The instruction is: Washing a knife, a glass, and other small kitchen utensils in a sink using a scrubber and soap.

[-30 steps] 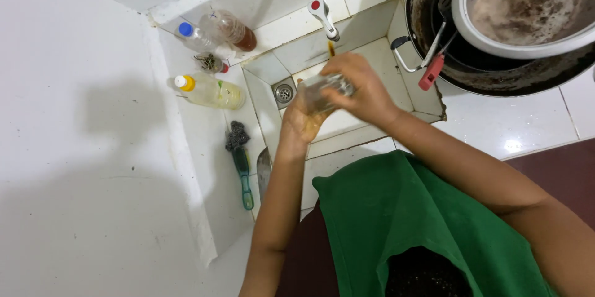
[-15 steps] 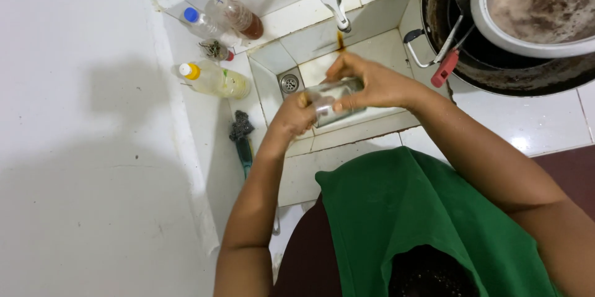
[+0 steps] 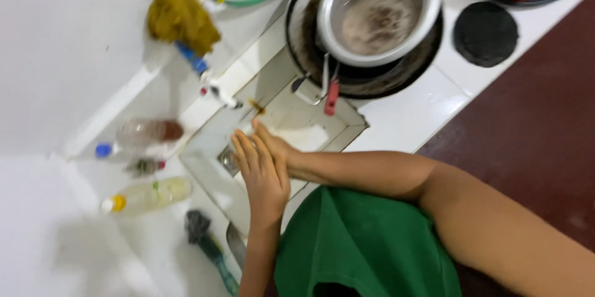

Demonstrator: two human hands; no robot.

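- White tiled counter [image 3: 403,117] and white wall surround a small square white sink [image 3: 297,129], seen from above; dark red floor lies on the right.
- Left hand [image 3: 263,176] hovers flat over the sink, its fingers straight, close together and holding nothing.
- Right hand [image 3: 276,145] lies pressed against the left hand, palm to palm, over the sink near the round metal drain [image 3: 227,160]; its fingers are stretched out and grip nothing that shows.
- White tap with a red knob [image 3: 217,93] juts over the sink's far rim, just beyond the fingertips.
- Mustard-yellow cloth [image 3: 180,18] hangs on the pipe above the tap.
- Round grey metal bowl [image 3: 378,12] with brownish residue sits in a wide black pan [image 3: 359,77] beside the sink.
- Red-handled utensil [image 3: 331,95] leans over the sink's edge by the pan.
- 2 clear plastic bottles lie on the ledge left of the sink: one with a blue cap [image 3: 139,136], one with a yellow cap [image 3: 145,195].
- Dark brush with a green handle [image 3: 207,244] lies below them.
- Green shirt [image 3: 365,247] fills the lower middle.
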